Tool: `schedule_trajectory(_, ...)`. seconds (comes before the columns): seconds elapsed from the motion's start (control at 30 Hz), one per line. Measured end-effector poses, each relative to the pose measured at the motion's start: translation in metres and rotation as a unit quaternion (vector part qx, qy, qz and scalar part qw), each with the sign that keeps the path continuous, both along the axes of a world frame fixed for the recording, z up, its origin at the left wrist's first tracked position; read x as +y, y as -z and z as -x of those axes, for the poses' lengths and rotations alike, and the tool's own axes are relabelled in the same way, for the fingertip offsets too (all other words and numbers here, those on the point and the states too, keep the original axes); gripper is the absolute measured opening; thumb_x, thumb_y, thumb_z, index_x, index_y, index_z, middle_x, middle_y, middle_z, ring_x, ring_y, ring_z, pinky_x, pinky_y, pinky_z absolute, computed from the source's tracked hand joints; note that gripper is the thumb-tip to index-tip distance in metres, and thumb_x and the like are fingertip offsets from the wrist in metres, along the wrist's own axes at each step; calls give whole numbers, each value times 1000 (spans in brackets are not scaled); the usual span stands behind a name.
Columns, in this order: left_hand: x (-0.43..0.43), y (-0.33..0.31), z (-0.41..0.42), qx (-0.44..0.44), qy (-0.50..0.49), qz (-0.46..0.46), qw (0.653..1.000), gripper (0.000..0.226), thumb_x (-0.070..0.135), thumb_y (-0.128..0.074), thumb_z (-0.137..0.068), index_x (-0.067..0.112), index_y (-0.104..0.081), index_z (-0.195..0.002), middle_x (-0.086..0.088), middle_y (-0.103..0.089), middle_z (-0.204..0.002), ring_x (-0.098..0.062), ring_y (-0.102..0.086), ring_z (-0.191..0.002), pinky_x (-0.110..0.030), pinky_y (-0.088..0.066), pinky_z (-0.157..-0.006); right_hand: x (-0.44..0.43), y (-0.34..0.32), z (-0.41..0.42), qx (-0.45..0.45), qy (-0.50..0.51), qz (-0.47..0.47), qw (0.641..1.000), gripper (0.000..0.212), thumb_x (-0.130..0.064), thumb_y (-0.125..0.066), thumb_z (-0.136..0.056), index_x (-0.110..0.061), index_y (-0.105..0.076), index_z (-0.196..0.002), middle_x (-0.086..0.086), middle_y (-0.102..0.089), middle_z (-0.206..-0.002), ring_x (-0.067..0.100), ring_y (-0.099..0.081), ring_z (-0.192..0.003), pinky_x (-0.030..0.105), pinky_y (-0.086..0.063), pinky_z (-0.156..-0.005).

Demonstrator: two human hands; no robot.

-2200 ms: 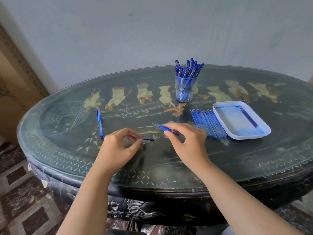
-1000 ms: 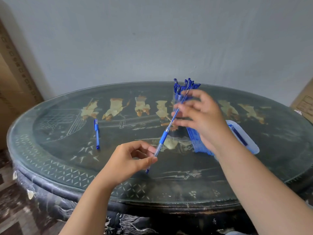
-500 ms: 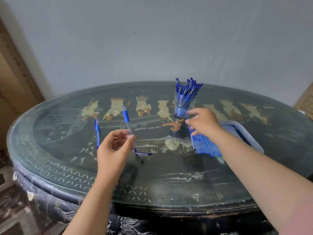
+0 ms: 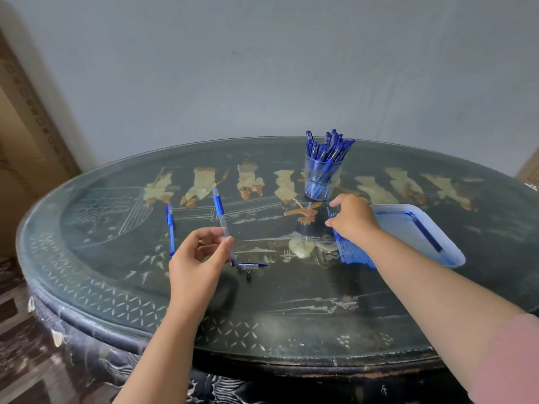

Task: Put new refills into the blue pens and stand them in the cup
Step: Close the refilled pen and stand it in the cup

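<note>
Left hand (image 4: pixel 201 258) pinches clear pen barrel with blue grip (image 4: pixel 220 217), held upright over dark oval glass surface (image 4: pixel 291 301). Right hand (image 4: pixel 354 221) curled on row of thin blue refills (image 4: pixel 354 258) beside white plastic tray (image 4: pixel 399 225) (fingertips hidden, cannot tell if one is gripped). Clear cup of blue pens (image 4: pixel 322 179) behind.

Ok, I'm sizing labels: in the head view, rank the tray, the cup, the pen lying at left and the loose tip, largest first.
1. tray
2. cup, though it stands farthest off
3. pen, about as long as the cup is tall but far thinner
4. tip
</note>
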State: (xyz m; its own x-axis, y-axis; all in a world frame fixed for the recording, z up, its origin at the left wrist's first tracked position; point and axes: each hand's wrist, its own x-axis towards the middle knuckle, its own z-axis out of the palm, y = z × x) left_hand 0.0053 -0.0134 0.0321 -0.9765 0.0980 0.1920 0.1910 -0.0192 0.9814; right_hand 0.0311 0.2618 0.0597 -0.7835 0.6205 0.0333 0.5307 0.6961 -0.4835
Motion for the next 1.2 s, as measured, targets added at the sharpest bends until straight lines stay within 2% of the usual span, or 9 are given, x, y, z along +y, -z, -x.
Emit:
schedule_trajectory(0.13, 0, 1, 0, -3, 2, -5, 1000, 11, 11, -73, -85, 16, -70, -95, -1, -70, -84, -12, -68, -69, -38, -60, -78, 1, 0, 0, 4, 5, 4, 1000, 44, -10, -73, -85, -14, -60, -127, 10, -55, -134, 28, -57, -115, 35, -45, -91)
schedule_trajectory(0.33, 0, 2, 1, -10, 5, -11, 1000, 11, 11, -73, -85, 16, -70, -94, 1, -69, -81, -18, -68, -70, -32, -59, -74, 0, 3, -1, -5, -3, -2, 1000, 45, -12, -73, -85, -13, -59, -128, 10, -56, -133, 27, -47, -126, 33, -42, -91)
schedule_trajectory(0.53, 0, 3, 1, -11, 6, -8, 1000, 11, 11, -73, -85, 16, -70, -94, -1, -69, -82, -17, -68, -70, -24, -59, -69, 1, 8, -2, -2, 13, 1, 1000, 42, -11, -73, -85, -14, -60, -124, 11, -57, -129, 28, -52, -119, 33, -43, -85)
schedule_trajectory(0.7, -1, 3, 2, -9, 9, -2, 1000, 11, 12, -74, -85, 18, -70, -93, 0, -69, -82, -20, -69, -71, -25, -59, -69, -3, 8, -3, 5, 10, 8, 1000, 39, -13, -71, -87, -14, -59, -124, 10, -56, -130, 29, -55, -115, 33, -45, -86)
schedule_trajectory(0.8, -1, 3, 1, -8, 10, -1, 1000, 11, 12, -74, -85, 18, -70, -94, 0, -70, -82, -19, -69, -71, -25, -59, -70, -7, 7, -5, 9, 6, 10, 1000, 37, -17, -69, -90, -14, -59, -126, 11, -55, -131, 28, -55, -112, 29, -41, -78)
schedule_trajectory(0.93, -2, 2, 0, -10, 8, 3, 1000, 11, 13, -74, -85, 19, -70, -93, 4, -70, -80, -17, -69, -69, -34, -60, -75, -13, 7, -9, 3, 1, 1, 1000, 34, -21, -65, -93, -16, -58, -126, 10, -56, -129, 28, -57, -110, 28, -38, -75)
schedule_trajectory(1.1, -3, 1, -2, -10, 9, 8, 1000, 12, 14, -74, -85, 20, -70, -94, 1, -71, -83, -18, -70, -70, -43, -60, -80, -23, 14, -17, 30, -15, 23, 999, 30, -21, -65, -93, -17, -60, -123, 10, -63, -114, 23, -60, -99, 30, -46, -78)
schedule_trajectory(1.2, -4, 1, -4, -6, 11, 6, 1000, 11, 13, -74, -85, 19, -71, -94, -1, -70, -84, -22, -70, -72, -45, -59, -81, -31, 20, -29, 65, -28, 41, 997, 23, -20, -63, -93, -19, -62, -116, 4, -66, -84, 17, -61, -79, 30, -48, -69)
